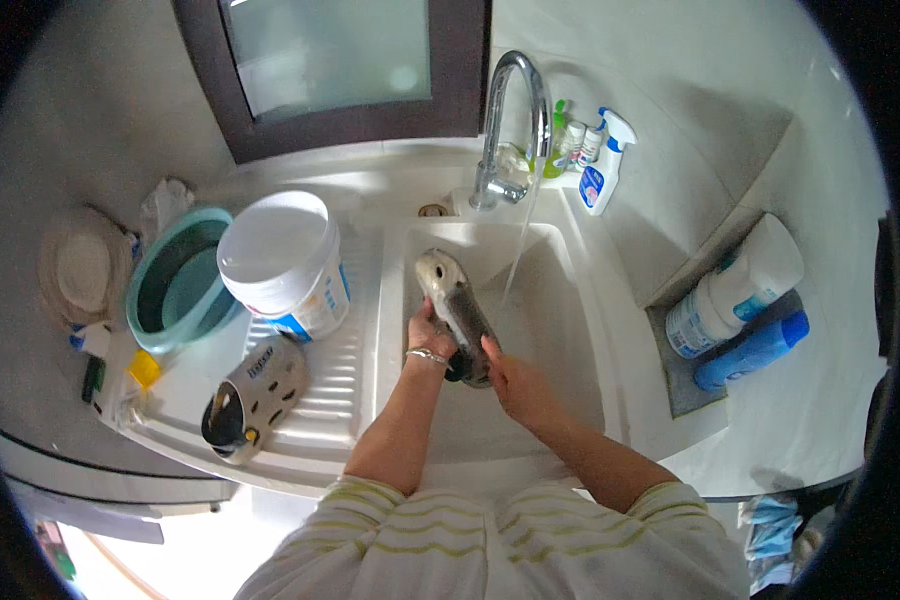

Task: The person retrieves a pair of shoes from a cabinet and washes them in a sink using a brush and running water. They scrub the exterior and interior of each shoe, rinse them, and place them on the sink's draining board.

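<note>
A grey and white shoe is held lengthwise over the white sink basin, its pale end towards the faucet. My left hand grips it from the left side, with a bracelet at the wrist. My right hand has its fingers on the shoe's near right side; part of that grip is hidden. Water runs from the chrome faucet into the basin, to the right of the shoe. Another shoe, pale with dark oval holes and writing, lies on the ribbed drainboard at the left.
Left of the basin stand a white plastic bucket and a green basin. A spray bottle and small bottles stand behind the sink. White tubs and a blue bottle are on the right ledge.
</note>
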Action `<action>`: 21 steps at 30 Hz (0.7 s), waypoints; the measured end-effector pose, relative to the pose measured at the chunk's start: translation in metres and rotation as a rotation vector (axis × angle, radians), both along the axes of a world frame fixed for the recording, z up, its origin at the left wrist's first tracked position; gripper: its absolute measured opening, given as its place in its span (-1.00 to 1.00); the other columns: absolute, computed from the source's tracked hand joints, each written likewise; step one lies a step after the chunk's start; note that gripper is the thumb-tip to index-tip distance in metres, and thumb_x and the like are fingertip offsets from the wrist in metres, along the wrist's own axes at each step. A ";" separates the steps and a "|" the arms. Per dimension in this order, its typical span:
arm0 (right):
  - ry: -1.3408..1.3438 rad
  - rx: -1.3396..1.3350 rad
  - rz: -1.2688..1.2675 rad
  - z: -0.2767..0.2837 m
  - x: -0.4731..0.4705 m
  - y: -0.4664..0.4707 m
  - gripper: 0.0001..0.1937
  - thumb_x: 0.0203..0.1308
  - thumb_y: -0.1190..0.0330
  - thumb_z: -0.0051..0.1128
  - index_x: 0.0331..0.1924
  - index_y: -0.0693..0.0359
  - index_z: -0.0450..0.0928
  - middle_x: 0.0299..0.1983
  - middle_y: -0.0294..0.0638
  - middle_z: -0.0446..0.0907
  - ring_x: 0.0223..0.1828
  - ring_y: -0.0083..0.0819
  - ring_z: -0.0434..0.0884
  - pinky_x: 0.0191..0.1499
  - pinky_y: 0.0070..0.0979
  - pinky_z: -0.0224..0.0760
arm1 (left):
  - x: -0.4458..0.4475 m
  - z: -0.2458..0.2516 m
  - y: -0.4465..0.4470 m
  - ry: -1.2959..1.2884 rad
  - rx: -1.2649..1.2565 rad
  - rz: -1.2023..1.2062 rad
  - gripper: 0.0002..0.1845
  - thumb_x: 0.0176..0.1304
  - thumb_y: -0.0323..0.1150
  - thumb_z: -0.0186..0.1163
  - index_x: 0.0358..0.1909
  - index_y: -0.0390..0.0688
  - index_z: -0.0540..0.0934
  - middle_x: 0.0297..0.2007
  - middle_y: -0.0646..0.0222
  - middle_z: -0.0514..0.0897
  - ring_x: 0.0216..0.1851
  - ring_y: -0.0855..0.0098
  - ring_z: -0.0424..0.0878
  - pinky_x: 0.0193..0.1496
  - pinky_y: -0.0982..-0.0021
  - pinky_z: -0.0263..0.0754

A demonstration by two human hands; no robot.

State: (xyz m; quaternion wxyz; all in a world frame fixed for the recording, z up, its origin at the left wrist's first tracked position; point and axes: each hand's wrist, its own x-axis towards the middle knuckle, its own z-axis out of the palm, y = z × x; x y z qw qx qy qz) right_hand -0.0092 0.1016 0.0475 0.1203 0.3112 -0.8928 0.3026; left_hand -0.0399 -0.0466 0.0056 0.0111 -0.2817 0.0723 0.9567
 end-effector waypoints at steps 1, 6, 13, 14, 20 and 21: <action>-0.084 0.026 -0.007 -0.004 0.003 0.005 -0.58 0.26 0.26 -0.18 0.22 -0.04 0.21 -0.58 0.11 0.50 -0.58 -0.11 0.56 -0.53 -0.23 0.33 | 0.001 -0.001 0.001 -0.031 -0.001 -0.005 -0.58 0.32 -0.26 -0.37 0.07 -0.25 0.31 0.04 0.07 0.40 0.07 0.08 0.34 0.20 -0.03 0.14; -0.287 0.117 -0.080 -0.013 0.002 0.012 -0.53 0.27 0.31 -0.18 0.26 -0.07 0.10 -0.48 0.06 0.54 -0.55 -0.02 0.56 -0.50 -0.20 0.34 | 0.000 0.003 -0.005 -0.029 0.059 -0.027 -0.60 0.34 -0.21 -0.24 0.07 -0.23 0.35 0.00 0.07 0.44 0.07 0.07 0.37 0.20 -0.02 0.15; -0.237 -0.079 -0.093 0.013 -0.011 0.002 -0.53 0.26 0.35 -0.17 0.27 -0.03 0.11 -0.24 0.13 0.54 -0.28 -0.05 0.59 -0.26 -0.24 0.40 | 0.001 0.000 0.001 -0.012 -0.034 -0.024 -0.65 0.33 -0.24 -0.21 0.01 -0.19 0.40 -0.04 0.19 0.49 0.01 0.16 0.42 0.13 0.00 0.21; -0.228 -0.059 -0.115 0.017 -0.009 0.002 -0.53 0.25 0.35 -0.17 0.27 -0.03 0.12 -0.23 0.14 0.53 -0.26 -0.06 0.59 -0.24 -0.25 0.40 | 0.001 -0.002 -0.001 -0.019 -0.104 -0.040 -0.65 0.32 -0.23 -0.20 0.00 -0.19 0.41 -0.06 0.20 0.51 -0.02 0.17 0.44 0.12 0.01 0.23; -0.073 -0.079 -0.059 0.047 -0.002 0.016 -0.56 0.20 0.35 -0.08 0.20 0.02 0.24 -0.54 0.13 0.46 -0.62 -0.13 0.50 -0.49 -0.32 0.32 | -0.002 -0.027 0.006 0.153 -0.389 0.062 -0.73 0.23 -0.35 0.01 -0.06 -0.22 0.44 -0.20 0.30 0.56 -0.21 0.28 0.54 -0.19 0.16 0.46; -0.126 -0.043 -0.076 0.053 0.002 0.019 -0.56 0.21 0.35 -0.09 0.21 0.02 0.24 -0.52 0.12 0.48 -0.60 -0.15 0.50 -0.47 -0.34 0.33 | 0.001 -0.033 0.014 0.072 -0.544 -0.007 -0.71 0.20 -0.36 0.05 -0.05 -0.22 0.43 -0.21 0.31 0.56 -0.25 0.31 0.55 -0.22 0.16 0.48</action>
